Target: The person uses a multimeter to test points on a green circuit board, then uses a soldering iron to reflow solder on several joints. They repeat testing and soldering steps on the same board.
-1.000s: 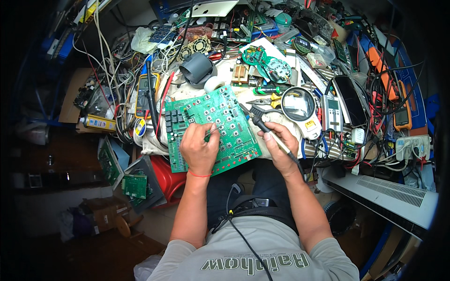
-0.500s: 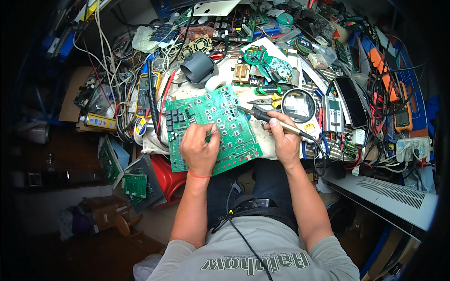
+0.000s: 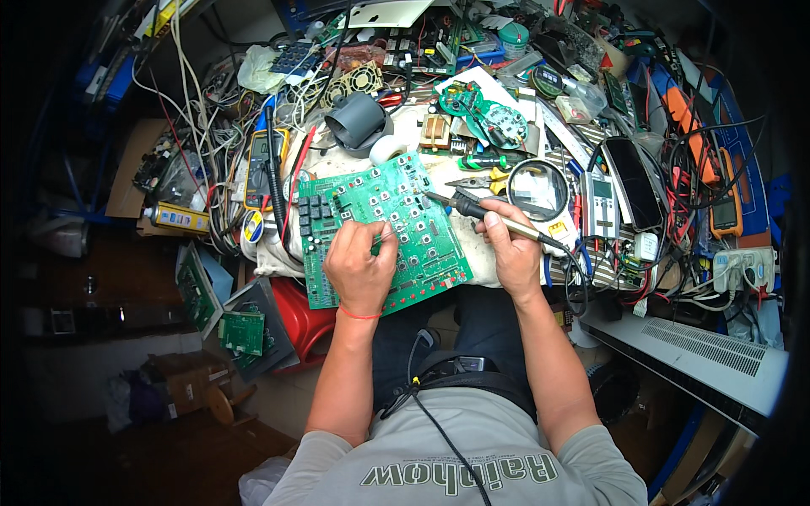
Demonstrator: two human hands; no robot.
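Note:
A large green circuit board (image 3: 392, 202) lies tilted at the near edge of the worktop, with rows of round buttons and a cluster of black square parts at its left. My left hand (image 3: 361, 260) is over the board's lower middle, fingers curled and thumb pinched against them. Whatever is in that pinch is hidden or too small to make out. Just right of the board, my right hand (image 3: 512, 253) grips a soldering iron (image 3: 472, 207), fingers wrapped round its handle. The iron's tip points left, at the board's right edge; whether it touches cannot be told.
Beyond the board stand a grey plastic cup-like tube (image 3: 354, 122) and yellow-handled pliers (image 3: 477, 182). A round magnifier (image 3: 538, 190) lies right of them. Multimeters (image 3: 257, 173), tangled cables and loose boards crowd both sides. A red stool (image 3: 305, 325) sits below the left edge.
Almost nothing differs. Both hands, the soldering iron and the board keep their places, apart from a very slight shift of my left hand.

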